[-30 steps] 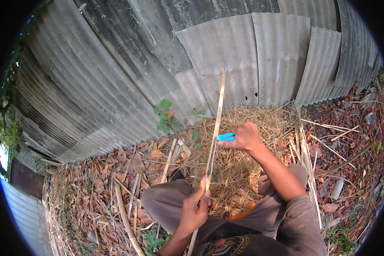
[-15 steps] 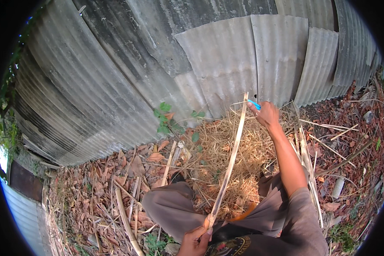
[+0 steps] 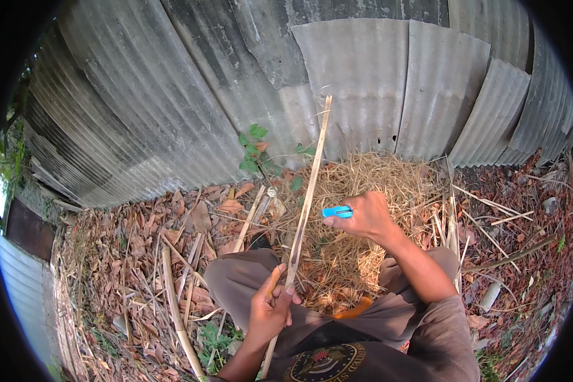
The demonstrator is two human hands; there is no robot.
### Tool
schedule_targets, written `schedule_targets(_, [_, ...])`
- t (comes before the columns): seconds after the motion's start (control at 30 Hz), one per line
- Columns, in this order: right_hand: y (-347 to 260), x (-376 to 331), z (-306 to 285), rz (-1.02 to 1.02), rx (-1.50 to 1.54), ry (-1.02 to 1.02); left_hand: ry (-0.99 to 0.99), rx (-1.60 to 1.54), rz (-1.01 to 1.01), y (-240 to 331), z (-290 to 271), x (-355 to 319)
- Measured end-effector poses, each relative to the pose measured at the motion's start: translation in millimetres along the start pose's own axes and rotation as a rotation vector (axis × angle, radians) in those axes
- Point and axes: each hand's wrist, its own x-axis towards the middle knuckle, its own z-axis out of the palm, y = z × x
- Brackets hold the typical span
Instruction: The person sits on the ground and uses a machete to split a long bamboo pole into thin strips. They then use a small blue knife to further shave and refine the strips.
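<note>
A long, pale bamboo strip [image 3: 310, 191] slants up from my lap toward the metal wall, darker along its lower stretch. My left hand [image 3: 270, 313] grips it near the lower end, which runs on below the hand toward the bottom edge. Thin curled shavings cling to its far tip. In my right hand [image 3: 367, 219] is a blue cutter [image 3: 337, 211], held to the right of the strip and apart from it; its blade cannot be made out. An orange curved thing [image 3: 353, 309] lies between my legs, partly hidden.
A corrugated metal wall [image 3: 356, 83] stands ahead. Pale shavings [image 3: 388, 178] are heaped between my knees and the wall. Dry leaves [image 3: 153, 235] cover the ground at left, with a bamboo pole [image 3: 175, 305]. More strips [image 3: 490, 235] lie at right; a green plant [image 3: 251, 149] grows by the wall.
My right hand with the cutter has come back toward me and left, away from the strip's far tip. My left hand has shifted up along the strip, and the view has tilted.
</note>
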Motion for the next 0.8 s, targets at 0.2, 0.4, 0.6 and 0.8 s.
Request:
schedule_targets(0.2, [-5.8, -9.9, 8.8, -0.141, -0.009, -0.014, -0.091, -0.024, 0.020, 21.4, 21.2, 12.6])
schedule_targets(0.4, [12.5, -5.7, 5.9, -0.179, -0.065, 0.130, -0.119, -0.021, -0.027, 13.1, 24.8, 12.4])
schedule_targets(0.6, [50.7, 13.2, -5.6, 0.066, -0.083, 0.220, -0.202, 0.041, 0.024, 15.4, 32.1, 4.4])
schedule_targets(0.8, [50.0, 11.2, -12.1, 0.176, -0.104, 0.124, -0.181, -0.080, 0.028, 2.0, 29.4, -12.2])
